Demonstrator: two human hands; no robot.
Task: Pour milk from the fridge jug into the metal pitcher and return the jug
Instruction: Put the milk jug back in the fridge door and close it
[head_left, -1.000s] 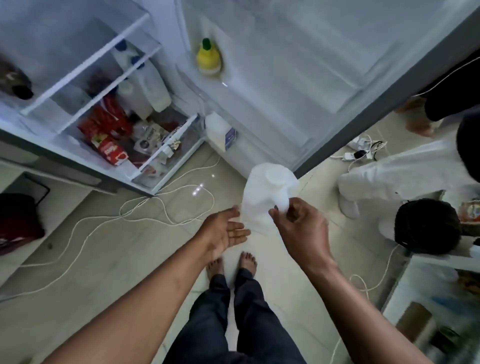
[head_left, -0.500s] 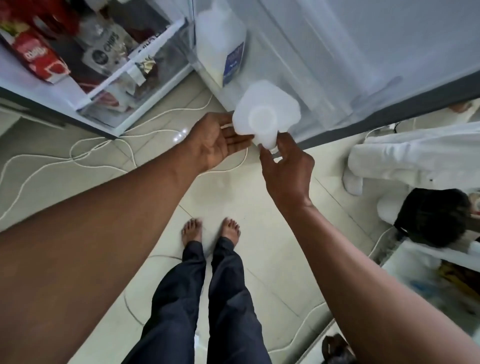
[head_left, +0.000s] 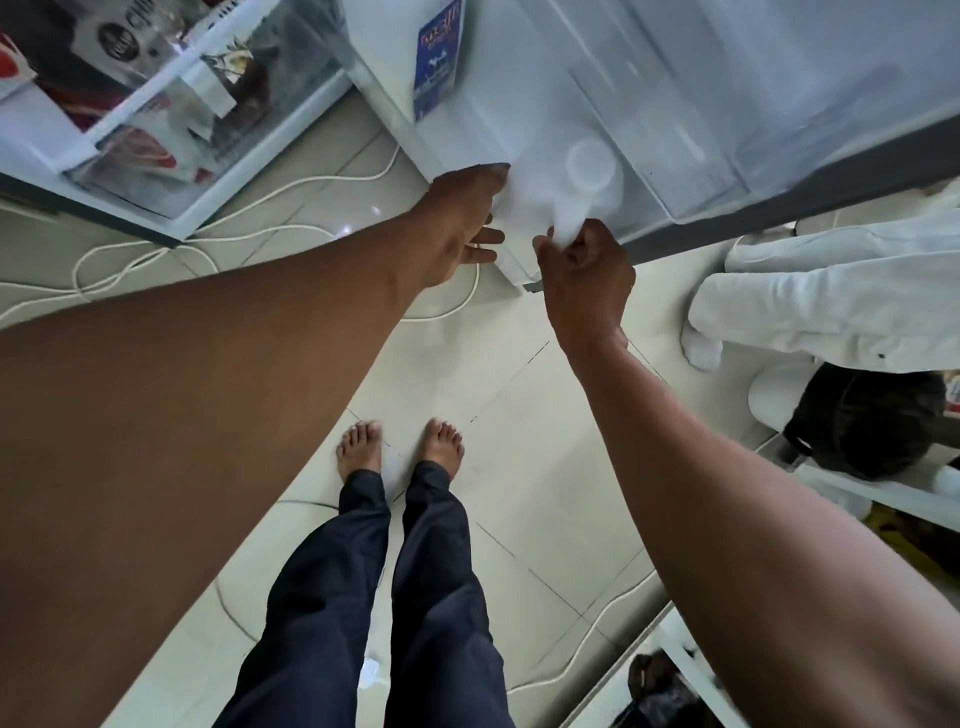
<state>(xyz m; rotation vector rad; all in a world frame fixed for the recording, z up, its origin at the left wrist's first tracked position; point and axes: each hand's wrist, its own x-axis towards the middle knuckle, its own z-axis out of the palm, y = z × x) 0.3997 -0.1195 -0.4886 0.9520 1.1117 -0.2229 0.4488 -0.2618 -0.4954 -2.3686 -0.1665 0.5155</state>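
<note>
The door shelf was occupied at its near end by the white jug, with a blue-labelled carton further along the same door. The left hand and right hand closed off both near sides of the jug. White cables crossed the floor between the door and the crisper drawer; the remaining tiles stood open.

Two hands: left hand, right hand. Two bare feet. Two milk jugs: white jug, labelled jug.
</note>
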